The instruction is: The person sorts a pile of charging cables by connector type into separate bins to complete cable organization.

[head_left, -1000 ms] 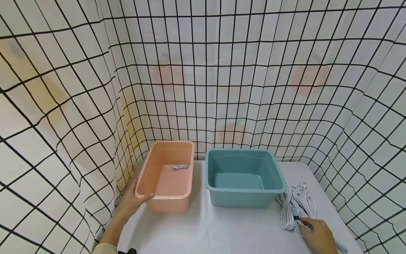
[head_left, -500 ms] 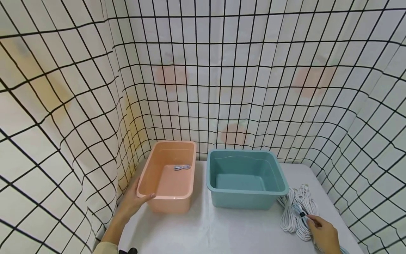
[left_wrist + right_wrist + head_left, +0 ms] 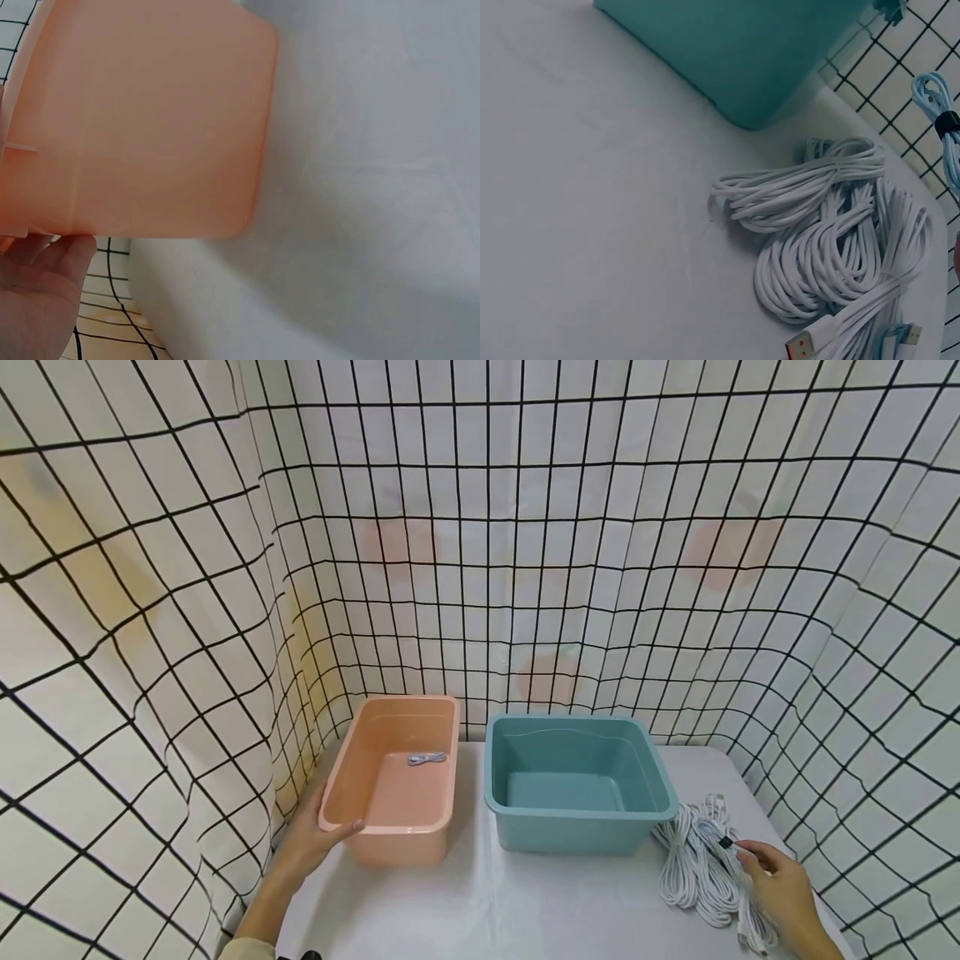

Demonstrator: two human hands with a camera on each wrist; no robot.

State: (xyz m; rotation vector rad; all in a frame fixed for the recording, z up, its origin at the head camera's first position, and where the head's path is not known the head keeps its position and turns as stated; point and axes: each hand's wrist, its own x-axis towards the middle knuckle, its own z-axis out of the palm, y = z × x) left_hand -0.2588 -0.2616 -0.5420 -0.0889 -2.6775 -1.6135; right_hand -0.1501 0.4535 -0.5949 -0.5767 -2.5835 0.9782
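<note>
My left hand (image 3: 307, 852) grips the near left corner of a peach plastic bin (image 3: 393, 846), its thumb over the rim. In the left wrist view, the fingers of that hand lie against the bin's outer side below the lip. A small bundled pale cable (image 3: 426, 759) lies inside this bin. At the right, my right hand (image 3: 783, 885) pinches the end of a light blue cable bundle (image 3: 924, 90) bound with a black strap (image 3: 948, 124). This bundle is held up above several coiled white cables (image 3: 817, 270) on the table. Only a sliver of the right hand shows in the right wrist view.
A teal plastic bin (image 3: 577, 833) stands between the peach bin and the cable pile, with nothing seen inside. Black grid mesh (image 3: 517, 564) walls the white-covered table (image 3: 525, 910) at the back and both sides. A dark object (image 3: 311, 955) shows at the bottom edge.
My right hand has drawn the light blue cable bundle up off the white cables, shifting slightly right and away from me. The left hand stays on the peach bin.
</note>
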